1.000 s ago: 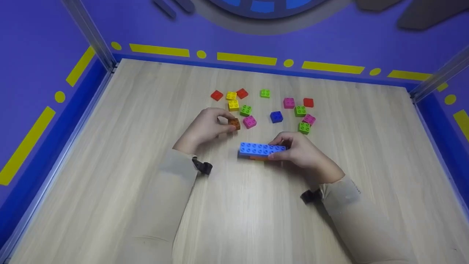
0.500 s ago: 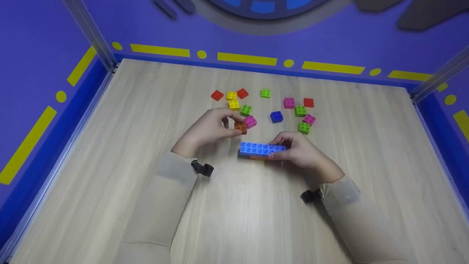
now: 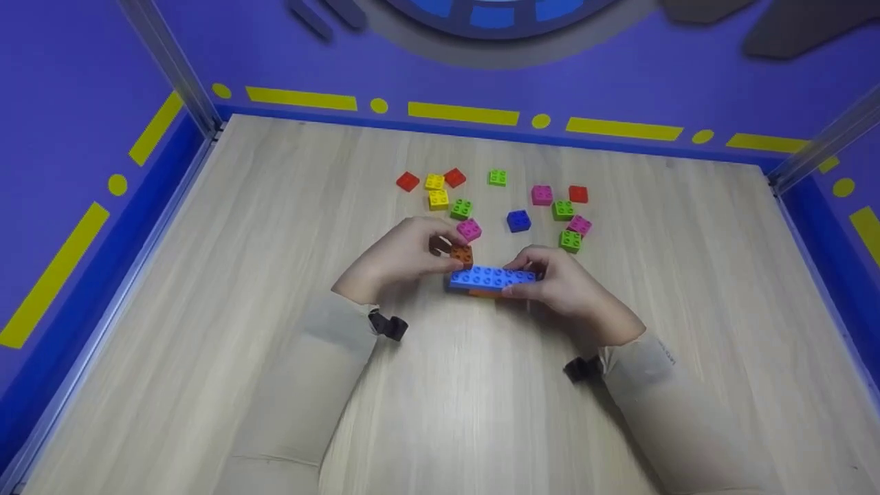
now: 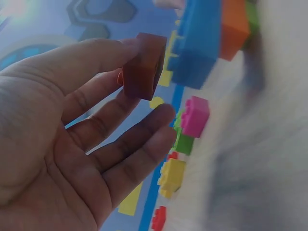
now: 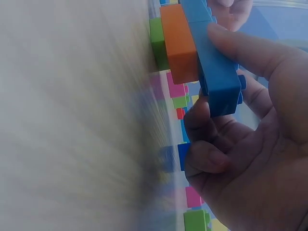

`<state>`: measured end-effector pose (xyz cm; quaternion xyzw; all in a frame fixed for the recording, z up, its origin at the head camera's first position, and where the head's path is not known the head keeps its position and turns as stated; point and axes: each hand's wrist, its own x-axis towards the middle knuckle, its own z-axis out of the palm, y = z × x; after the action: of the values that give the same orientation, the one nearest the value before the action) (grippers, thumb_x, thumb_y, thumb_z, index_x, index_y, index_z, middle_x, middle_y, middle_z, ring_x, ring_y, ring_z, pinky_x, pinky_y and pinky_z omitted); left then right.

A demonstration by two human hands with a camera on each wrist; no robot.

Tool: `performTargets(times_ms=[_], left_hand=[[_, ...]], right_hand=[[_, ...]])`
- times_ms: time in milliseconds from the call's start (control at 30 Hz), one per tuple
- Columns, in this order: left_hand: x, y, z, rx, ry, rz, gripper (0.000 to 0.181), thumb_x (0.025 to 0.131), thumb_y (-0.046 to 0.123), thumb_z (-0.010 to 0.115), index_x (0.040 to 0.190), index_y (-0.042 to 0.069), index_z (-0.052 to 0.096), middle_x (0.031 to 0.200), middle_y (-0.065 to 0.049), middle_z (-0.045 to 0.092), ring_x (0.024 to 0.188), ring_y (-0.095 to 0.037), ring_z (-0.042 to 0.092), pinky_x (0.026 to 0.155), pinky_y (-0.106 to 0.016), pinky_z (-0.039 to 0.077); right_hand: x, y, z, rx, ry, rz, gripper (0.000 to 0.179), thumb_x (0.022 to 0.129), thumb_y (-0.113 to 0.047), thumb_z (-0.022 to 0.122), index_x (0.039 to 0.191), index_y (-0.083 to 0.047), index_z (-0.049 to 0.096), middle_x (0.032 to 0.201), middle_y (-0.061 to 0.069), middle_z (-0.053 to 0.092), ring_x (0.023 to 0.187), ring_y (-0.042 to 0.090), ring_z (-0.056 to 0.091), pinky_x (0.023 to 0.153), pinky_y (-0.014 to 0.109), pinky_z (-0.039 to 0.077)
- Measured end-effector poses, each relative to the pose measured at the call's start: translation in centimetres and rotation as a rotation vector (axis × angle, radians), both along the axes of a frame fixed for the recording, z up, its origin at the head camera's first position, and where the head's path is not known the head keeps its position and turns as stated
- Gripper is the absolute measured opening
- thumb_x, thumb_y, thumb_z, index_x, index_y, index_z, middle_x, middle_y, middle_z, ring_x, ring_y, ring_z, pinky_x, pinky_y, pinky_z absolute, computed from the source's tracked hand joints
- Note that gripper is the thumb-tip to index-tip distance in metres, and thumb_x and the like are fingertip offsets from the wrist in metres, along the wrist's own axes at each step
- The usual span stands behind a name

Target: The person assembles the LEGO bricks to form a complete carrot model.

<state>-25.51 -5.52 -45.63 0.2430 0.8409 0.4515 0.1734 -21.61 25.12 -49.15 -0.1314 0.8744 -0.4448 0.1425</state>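
My left hand point(image 3: 405, 254) pinches a small brown brick point(image 3: 462, 255) between thumb and fingers. In the left wrist view that brown brick point(image 4: 145, 66) is apart from the light blue top layer point(image 4: 198, 43). My right hand point(image 3: 560, 282) grips the right end of the long light blue layer point(image 3: 491, 277), thumb on the near side. Under the blue, the right wrist view shows an orange brick point(image 5: 179, 43) and below it a green brick point(image 5: 158, 44), forming one stack. A seam across the blue point(image 5: 216, 62) suggests two bricks end to end.
Behind the hands lie loose bricks: a pink brick point(image 3: 469, 229) close to my left fingers, a dark blue brick point(image 3: 519, 221), a yellow brick point(image 3: 438, 200), a green brick point(image 3: 570, 240) and several others. A purple wall point(image 3: 467, 82) borders the wooden table point(image 3: 440, 412).
My left hand has carried the brown brick rightward and nearer, from beside the pink brick to the left end of the blue layer. My right hand and the stack have stayed nearly still.
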Motion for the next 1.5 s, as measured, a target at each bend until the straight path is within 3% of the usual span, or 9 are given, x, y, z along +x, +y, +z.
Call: performTargets(times_ms=[233,533,800,1067,1233,1500], left_hand=[[0.1,0.4,-0.8,0.012,-0.011,-0.011,0.029,0.101,0.017,0.086,0.13,0.018,0.082,0.14,-0.001,0.073,0.134,-0.024,0.066,0.12,-0.045,0.056],[0.0,0.3,-1.2,0.058,-0.067,-0.036,0.024,0.099,0.013,0.084,0.122,0.016,0.077,0.143,-0.003,0.068,0.116,-0.025,0.08,0.111,-0.044,0.063],[-0.2,0.2,-1.3,0.104,-0.098,-0.049,0.025,0.097,0.01,0.084,0.121,0.012,0.075,0.146,-0.008,0.068,0.113,-0.026,0.081,0.102,-0.041,0.066],[-0.2,0.1,-1.4,0.103,-0.098,-0.078,0.024,0.095,0.012,0.084,0.118,0.011,0.075,0.137,-0.005,0.072,0.112,-0.024,0.081,0.096,-0.034,0.065],[-0.2,0.2,-1.7,0.113,-0.137,-0.091,0.025,0.096,0.011,0.083,0.119,0.01,0.074,0.139,-0.008,0.072,0.116,-0.028,0.082,0.099,-0.036,0.066],[-0.4,0.0,-1.9,0.13,-0.193,-0.08,0.024,0.096,0.012,0.086,0.118,0.013,0.076,0.144,-0.006,0.069,0.114,-0.027,0.081,0.092,-0.03,0.063]], right_hand=[[0.0,0.0,-0.1,-0.003,0.014,-0.011,0.026,0.094,-0.015,0.093,0.118,-0.015,0.085,0.118,0.009,0.077,0.108,0.027,0.062,0.098,0.039,0.051],[0.0,0.0,0.0,0.004,0.013,-0.017,0.027,0.094,-0.015,0.092,0.12,-0.015,0.085,0.12,0.01,0.077,0.11,0.028,0.062,0.1,0.04,0.051],[-0.1,0.0,0.0,0.025,0.023,-0.012,0.029,0.094,-0.019,0.094,0.121,-0.014,0.084,0.12,0.01,0.079,0.108,0.027,0.063,0.098,0.039,0.051],[-0.1,-0.1,0.0,0.031,0.021,-0.016,0.028,0.094,-0.02,0.094,0.12,-0.015,0.084,0.119,0.008,0.079,0.106,0.027,0.062,0.096,0.038,0.051],[-0.1,-0.1,0.0,0.026,0.007,-0.014,0.028,0.094,-0.019,0.094,0.12,-0.016,0.084,0.119,0.007,0.079,0.107,0.027,0.062,0.098,0.041,0.052],[-0.2,0.0,0.0,0.019,0.006,-0.008,0.028,0.095,-0.021,0.094,0.121,-0.016,0.084,0.119,0.007,0.078,0.108,0.027,0.061,0.097,0.04,0.052]])
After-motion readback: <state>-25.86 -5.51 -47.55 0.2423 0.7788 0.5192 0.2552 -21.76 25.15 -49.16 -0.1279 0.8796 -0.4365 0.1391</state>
